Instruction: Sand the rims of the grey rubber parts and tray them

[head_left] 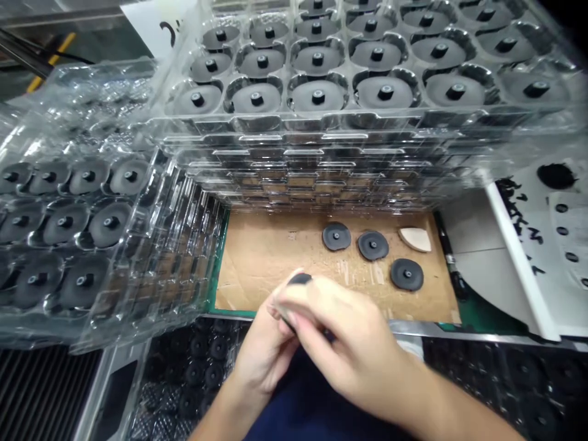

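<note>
Head view, and there's a dark disc [301,278] clamped in the left grip [261,349], just a sliver of it showing! The right grip [344,331] curls over it, fingertips partly masked; whether that one's clamped too, I can't tell. Beyond and right of the grips, three loose discs [373,245] lie on cardboard [266,245], a cream wedge [416,239] near them. Farther beyond, stacked trays [316,138] run off the top edge. Writing now: beyond-left, a sheet [149,27] carries a cut-off black mark; well right, a panel [528,288] bears black handwriting, too unclear to read.
</note>
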Action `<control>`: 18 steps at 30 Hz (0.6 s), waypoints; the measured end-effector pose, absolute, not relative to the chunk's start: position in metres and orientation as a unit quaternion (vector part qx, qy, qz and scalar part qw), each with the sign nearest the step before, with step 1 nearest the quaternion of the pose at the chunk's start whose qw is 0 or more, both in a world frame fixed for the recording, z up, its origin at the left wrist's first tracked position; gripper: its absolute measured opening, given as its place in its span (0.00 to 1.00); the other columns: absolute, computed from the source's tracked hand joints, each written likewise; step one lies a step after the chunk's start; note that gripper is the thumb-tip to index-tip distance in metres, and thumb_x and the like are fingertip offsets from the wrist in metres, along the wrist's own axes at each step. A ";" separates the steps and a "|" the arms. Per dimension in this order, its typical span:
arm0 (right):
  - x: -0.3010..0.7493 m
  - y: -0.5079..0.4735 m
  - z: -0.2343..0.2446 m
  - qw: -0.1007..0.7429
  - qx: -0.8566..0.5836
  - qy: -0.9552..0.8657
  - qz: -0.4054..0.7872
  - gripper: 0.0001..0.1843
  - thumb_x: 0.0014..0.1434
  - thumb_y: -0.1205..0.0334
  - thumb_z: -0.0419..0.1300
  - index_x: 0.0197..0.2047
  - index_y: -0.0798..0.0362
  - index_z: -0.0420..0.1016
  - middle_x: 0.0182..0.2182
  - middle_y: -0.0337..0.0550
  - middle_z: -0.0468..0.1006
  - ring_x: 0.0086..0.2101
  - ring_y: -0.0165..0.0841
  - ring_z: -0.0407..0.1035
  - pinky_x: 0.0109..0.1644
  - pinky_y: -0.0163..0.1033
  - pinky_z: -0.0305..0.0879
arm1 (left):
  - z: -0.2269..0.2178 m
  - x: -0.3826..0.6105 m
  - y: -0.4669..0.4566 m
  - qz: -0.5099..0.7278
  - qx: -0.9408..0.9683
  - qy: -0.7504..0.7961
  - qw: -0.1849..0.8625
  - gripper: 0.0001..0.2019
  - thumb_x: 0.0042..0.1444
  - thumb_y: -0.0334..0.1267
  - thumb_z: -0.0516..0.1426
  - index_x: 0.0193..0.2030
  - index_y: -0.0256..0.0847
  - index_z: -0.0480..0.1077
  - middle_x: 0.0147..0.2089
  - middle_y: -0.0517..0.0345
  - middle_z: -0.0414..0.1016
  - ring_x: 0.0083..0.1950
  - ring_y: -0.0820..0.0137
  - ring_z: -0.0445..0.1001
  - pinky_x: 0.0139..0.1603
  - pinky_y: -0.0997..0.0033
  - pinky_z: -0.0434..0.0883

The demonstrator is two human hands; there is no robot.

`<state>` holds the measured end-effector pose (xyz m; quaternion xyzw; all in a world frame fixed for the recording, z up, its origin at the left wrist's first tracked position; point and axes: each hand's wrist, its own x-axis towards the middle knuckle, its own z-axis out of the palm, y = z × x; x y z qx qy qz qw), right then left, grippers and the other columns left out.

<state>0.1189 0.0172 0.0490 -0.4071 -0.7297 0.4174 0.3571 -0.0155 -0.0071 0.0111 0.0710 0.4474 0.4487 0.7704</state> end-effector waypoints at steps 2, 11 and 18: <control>0.127 0.014 0.052 0.298 -0.390 -0.735 0.468 0.10 0.61 0.72 0.52 0.43 0.53 0.72 0.33 0.38 0.75 0.33 0.26 0.70 0.37 0.29 0.65 | 0.013 -0.016 -0.007 0.450 0.064 0.445 0.772 0.22 0.38 0.33 0.68 0.44 0.44 0.75 0.44 0.56 0.78 0.46 0.68 0.75 0.47 0.77 0.71; 0.145 0.003 0.074 0.251 -0.441 -0.771 0.385 0.08 0.59 0.71 0.53 0.38 0.52 0.71 0.28 0.36 0.75 0.28 0.28 0.70 0.31 0.32 0.64 | 0.019 -0.011 -0.005 0.452 0.070 0.416 0.786 0.24 0.38 0.29 0.67 0.46 0.45 0.74 0.48 0.58 0.77 0.48 0.67 0.74 0.48 0.74 0.70; 0.135 0.027 0.061 0.321 -0.377 -0.843 0.209 0.14 0.64 0.69 0.48 0.39 0.51 0.76 0.28 0.39 0.77 0.27 0.31 0.64 0.34 0.39 0.60 | 0.017 -0.012 -0.009 0.434 0.064 0.413 0.798 0.19 0.40 0.34 0.67 0.42 0.42 0.75 0.40 0.58 0.78 0.43 0.66 0.76 0.44 0.73 0.73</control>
